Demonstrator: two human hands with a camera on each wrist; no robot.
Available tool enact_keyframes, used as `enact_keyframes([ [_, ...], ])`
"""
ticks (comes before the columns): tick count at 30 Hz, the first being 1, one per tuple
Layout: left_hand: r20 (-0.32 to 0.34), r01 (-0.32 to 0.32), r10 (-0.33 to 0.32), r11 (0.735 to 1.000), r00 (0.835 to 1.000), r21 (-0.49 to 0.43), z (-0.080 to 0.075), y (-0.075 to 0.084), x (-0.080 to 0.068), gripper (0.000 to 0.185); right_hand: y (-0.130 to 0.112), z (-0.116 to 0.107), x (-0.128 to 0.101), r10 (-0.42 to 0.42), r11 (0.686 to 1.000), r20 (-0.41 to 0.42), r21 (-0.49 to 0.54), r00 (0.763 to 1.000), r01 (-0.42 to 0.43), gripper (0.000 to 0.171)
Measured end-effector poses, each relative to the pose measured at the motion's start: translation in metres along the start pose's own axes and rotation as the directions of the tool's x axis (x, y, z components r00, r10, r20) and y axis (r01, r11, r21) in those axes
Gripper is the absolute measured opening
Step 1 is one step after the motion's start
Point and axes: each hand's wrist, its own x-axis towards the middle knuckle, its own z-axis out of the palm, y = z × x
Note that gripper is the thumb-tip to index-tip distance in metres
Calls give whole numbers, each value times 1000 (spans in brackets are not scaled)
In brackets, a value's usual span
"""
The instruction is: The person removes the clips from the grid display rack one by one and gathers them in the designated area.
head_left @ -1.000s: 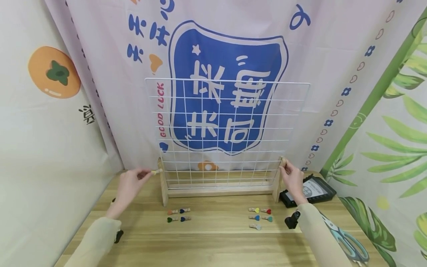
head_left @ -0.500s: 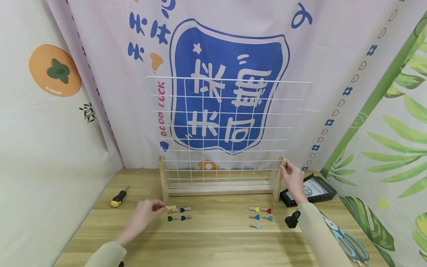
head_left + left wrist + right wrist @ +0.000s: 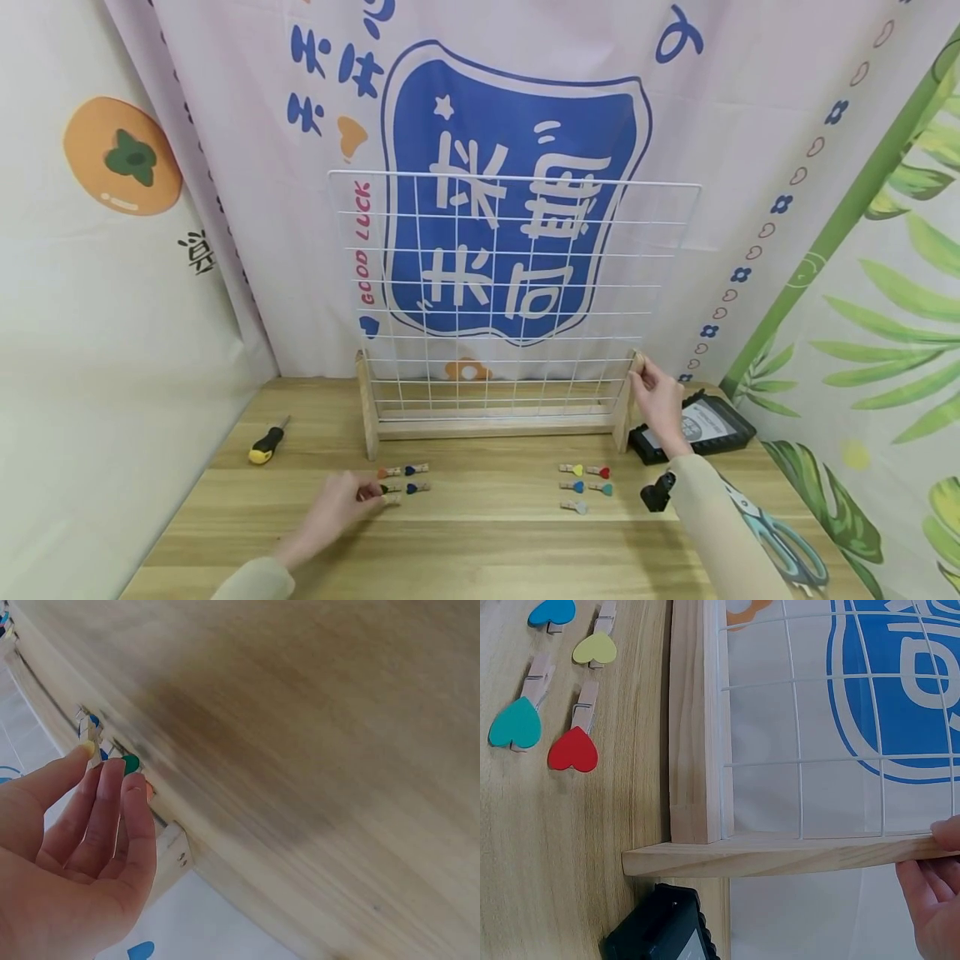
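A white wire grid stands in a wooden stand at the back of the table. My right hand grips the top of the stand's right post. Near the table's front left, my left hand pinches a small wooden clip at its fingertips, low over the table beside the left group of heart clips. In the left wrist view the thumb touches that clip, next to a green heart. Another group of heart clips lies to the right.
A yellow-handled screwdriver lies at the left. A black device sits right of the stand, and scissors lie near the right edge. Printed cloth hangs behind and on both sides. Red and teal hearts lie by the post.
My left hand carried a clip from the stand's left post down to the table, to the near side of the left clip group. The right hand stayed on the right post.
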Motion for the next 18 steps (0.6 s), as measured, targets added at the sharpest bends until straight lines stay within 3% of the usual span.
enact_keyframes([
  [12, 47, 84, -84, 996, 995, 6, 9, -3, -1, 10, 2, 1, 2, -16, 1000, 10, 2, 1000, 16, 35],
  [18, 32, 101, -103, 994, 994, 42, 10, 1, -1, 10, 2, 0, 1, -9, 1000, 18, 10, 1000, 8, 36],
])
